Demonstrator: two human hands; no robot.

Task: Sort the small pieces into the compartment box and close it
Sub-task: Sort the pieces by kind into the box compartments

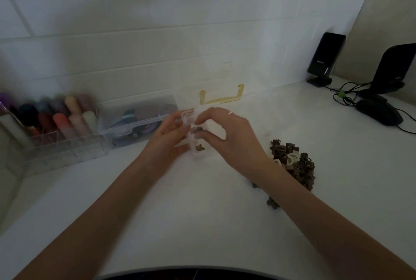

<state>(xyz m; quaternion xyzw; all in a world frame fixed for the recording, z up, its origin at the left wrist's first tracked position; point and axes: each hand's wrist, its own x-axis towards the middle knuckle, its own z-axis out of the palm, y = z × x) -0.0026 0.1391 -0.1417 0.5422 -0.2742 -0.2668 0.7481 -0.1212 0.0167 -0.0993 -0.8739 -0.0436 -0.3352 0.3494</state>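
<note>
A small clear compartment box (195,144) lies on the white table in the middle, with brown pieces showing in two of its compartments. My left hand (167,132) holds the box's left side, fingers against its upper corner. My right hand (221,132) is arched over the box's right side, thumb and fingertips pinched at a compartment; what they hold is hidden. A heap of small brown and cream pieces (292,162) lies to the right of my right wrist. A few loose brown pieces (272,203) lie nearer to me.
A clear box with a yellow handle (221,96) stands behind the hands. A clear lidded box of round items (137,122) and a rack of coloured tubes (49,119) sit on the left. Two black speakers (324,59), cables and a black mouse (378,112) occupy the right.
</note>
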